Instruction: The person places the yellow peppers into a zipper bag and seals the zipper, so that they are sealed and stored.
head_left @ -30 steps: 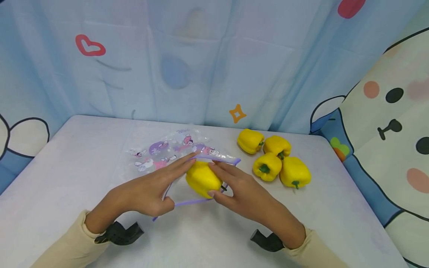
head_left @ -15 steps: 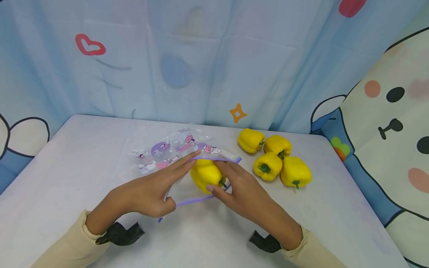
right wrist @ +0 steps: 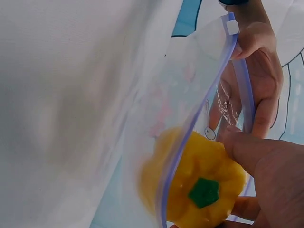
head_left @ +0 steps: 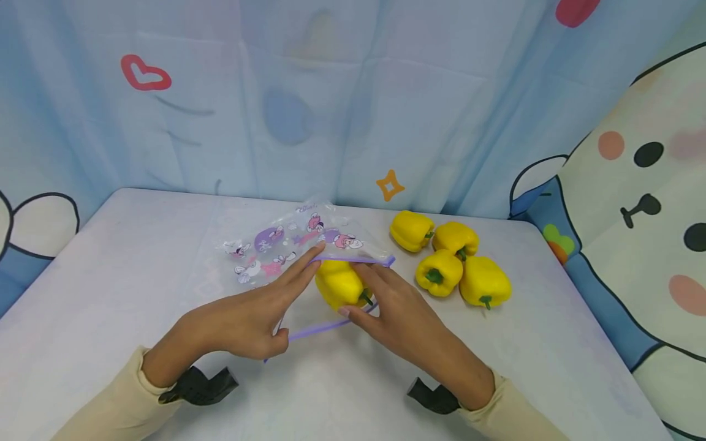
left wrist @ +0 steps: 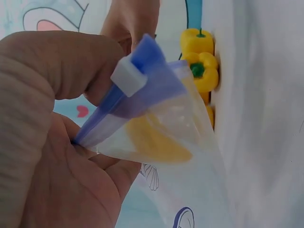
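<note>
A clear zip bag with purple edges (head_left: 320,331) and cartoon prints lies tilted on the table, its mouth spread. My left hand (head_left: 248,315) holds the mouth's left side, thumb at the near edge and fingers along the far edge; the left wrist view shows the thumb by the white slider (left wrist: 128,77). Inside the mouth is a yellow bell pepper (head_left: 337,285), gripped by my right hand (head_left: 405,312) with the thumb on its near side. The right wrist view shows the pepper's green stem (right wrist: 204,192) facing out of the bag, its far part behind the film.
Several yellow bell peppers (head_left: 485,282) sit grouped on the table to the right of the bag. A white cloth covers the table (head_left: 110,269). Behind it hangs a blue printed curtain (head_left: 220,122), with a large cartoon face at the right.
The gripped pepper and my right hand have shifted slightly away from me and right, the pepper turning and sitting deeper in the bag. The bag's printed part has moved a little right. My left hand hardly moved.
</note>
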`<action>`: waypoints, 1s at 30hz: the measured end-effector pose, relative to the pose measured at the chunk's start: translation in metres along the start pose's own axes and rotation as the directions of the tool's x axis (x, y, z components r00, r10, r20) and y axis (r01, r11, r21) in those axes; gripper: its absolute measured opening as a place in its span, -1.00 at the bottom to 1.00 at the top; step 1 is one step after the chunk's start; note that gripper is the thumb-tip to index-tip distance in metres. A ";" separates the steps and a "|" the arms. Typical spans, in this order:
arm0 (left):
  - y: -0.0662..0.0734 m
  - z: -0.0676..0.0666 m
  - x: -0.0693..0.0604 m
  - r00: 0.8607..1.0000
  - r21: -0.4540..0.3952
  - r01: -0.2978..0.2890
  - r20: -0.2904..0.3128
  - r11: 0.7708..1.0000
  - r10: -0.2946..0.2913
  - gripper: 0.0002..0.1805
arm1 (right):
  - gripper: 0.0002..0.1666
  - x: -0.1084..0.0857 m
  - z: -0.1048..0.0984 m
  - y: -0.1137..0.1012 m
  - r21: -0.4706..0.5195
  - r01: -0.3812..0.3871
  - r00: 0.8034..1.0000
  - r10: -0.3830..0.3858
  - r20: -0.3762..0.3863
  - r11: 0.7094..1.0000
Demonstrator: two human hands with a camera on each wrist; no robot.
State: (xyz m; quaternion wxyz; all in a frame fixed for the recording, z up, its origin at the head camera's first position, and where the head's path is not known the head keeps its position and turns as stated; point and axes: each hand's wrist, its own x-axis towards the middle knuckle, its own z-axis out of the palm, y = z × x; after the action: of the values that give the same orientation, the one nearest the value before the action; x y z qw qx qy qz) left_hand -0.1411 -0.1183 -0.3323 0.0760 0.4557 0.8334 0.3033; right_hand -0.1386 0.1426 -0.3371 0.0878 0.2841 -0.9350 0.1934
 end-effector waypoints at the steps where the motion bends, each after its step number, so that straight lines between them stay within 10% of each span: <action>1: 0.000 0.000 0.000 1.000 -0.001 0.002 0.001 1.000 -0.002 0.19 | -0.13 0.000 0.000 0.000 -0.003 0.000 1.000 0.000 0.001 1.000; 30: 0.005 -0.014 -0.008 0.999 0.026 -0.023 -0.039 0.999 0.024 0.17 | -0.13 0.001 -0.001 -0.003 0.058 0.058 0.994 -0.052 -0.101 0.997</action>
State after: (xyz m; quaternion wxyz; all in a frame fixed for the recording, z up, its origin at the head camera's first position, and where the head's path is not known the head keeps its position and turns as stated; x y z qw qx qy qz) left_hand -0.1384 -0.1288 -0.3196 0.0501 0.4605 0.8330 0.3025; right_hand -0.1380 0.1404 -0.3345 0.1309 0.3024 -0.9150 0.2329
